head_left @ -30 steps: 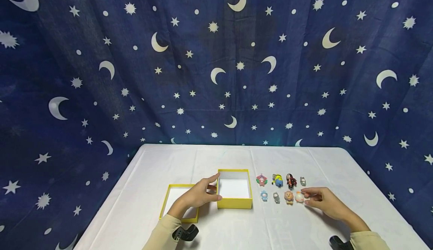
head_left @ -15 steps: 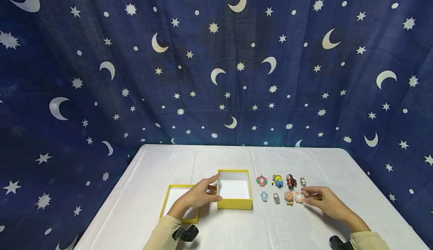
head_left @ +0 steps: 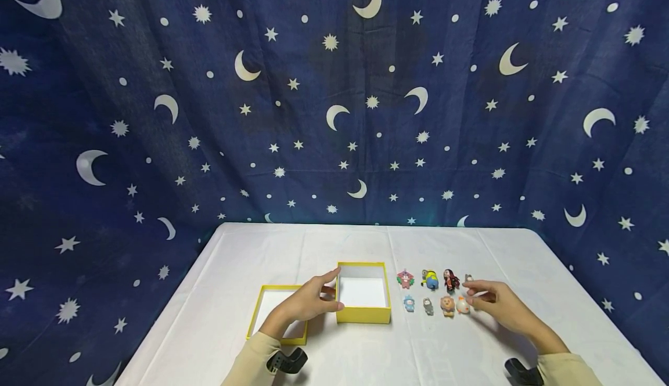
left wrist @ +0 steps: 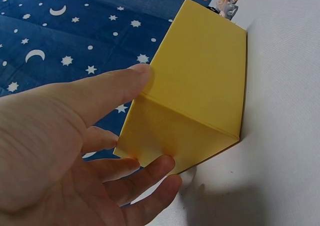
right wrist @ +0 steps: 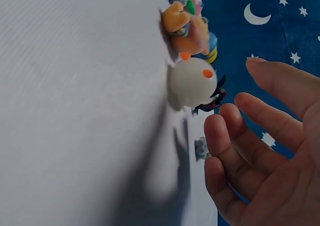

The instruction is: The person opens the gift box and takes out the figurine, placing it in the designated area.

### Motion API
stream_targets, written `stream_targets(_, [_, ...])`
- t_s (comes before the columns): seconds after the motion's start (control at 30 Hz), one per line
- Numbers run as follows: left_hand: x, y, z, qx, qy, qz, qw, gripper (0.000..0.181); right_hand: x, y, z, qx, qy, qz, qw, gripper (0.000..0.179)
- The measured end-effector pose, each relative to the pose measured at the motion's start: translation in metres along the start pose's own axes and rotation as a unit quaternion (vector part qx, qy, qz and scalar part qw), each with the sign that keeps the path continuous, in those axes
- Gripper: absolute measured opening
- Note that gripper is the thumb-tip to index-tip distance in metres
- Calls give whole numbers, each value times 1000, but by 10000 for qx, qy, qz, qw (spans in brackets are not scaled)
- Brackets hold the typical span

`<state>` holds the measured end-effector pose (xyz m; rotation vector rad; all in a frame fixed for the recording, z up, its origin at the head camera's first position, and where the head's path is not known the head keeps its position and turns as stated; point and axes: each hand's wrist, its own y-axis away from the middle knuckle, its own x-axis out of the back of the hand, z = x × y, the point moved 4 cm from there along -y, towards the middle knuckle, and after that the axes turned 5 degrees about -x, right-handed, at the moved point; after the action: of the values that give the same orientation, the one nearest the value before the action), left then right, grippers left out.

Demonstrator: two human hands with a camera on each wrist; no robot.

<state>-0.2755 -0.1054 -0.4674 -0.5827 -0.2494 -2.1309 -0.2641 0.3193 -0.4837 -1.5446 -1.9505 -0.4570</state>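
My left hand (head_left: 308, 300) rests on the left side of an open yellow box (head_left: 363, 314). In the left wrist view, the thumb touches the box's top edge near a corner, and other fingers lie against its side wall. My right hand (head_left: 499, 303) is just right of a round white figurine (head_left: 463, 305) with orange parts. Its fingers are apart from that figurine in the right wrist view and hold nothing. A lion-like figurine (head_left: 447, 306) stands beside the white one. Behind the right fingertips, a small grey figurine (head_left: 468, 278) is partly hidden.
Left of the box lies its yellow-rimmed lid (head_left: 255, 314), partly under the left arm. More figurines form two rows: a pink one (head_left: 405, 279), a Minion (head_left: 431, 280), a dark-haired doll (head_left: 450, 281), a blue one (head_left: 409, 303) and a grey one (head_left: 428, 306). A starry curtain (head_left: 313, 113) hangs behind.
My right hand has lifted slightly, away from the white figurine, and now covers part of the small grey one behind. The left hand and the box have stayed put.
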Motion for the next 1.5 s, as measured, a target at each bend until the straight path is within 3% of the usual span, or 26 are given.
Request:
stream_targets(0.23, [1,0,0,-4,-20,73,10000,85,1,-6,-10,37,113,359,9993,33])
stream_targets(0.43, [2,1,-1,-13,1,117,9999,84,1,-12,-19,-242,198,281,9991,37])
stream_targets(0.8, [6,1,0,-66,-28,280,9996,80,-4,-27,-39,-197,20,269,9994,38])
stream_targets(1.07, [14,-1,2,-188,-318,657,9972,69,-9,-36,-52,-218,-99,286,9993,39])
stream_targets(1.5, [23,1,12,-430,-316,1378,9890,58,-21,-52,-76,-69,-394,356,9986,39])
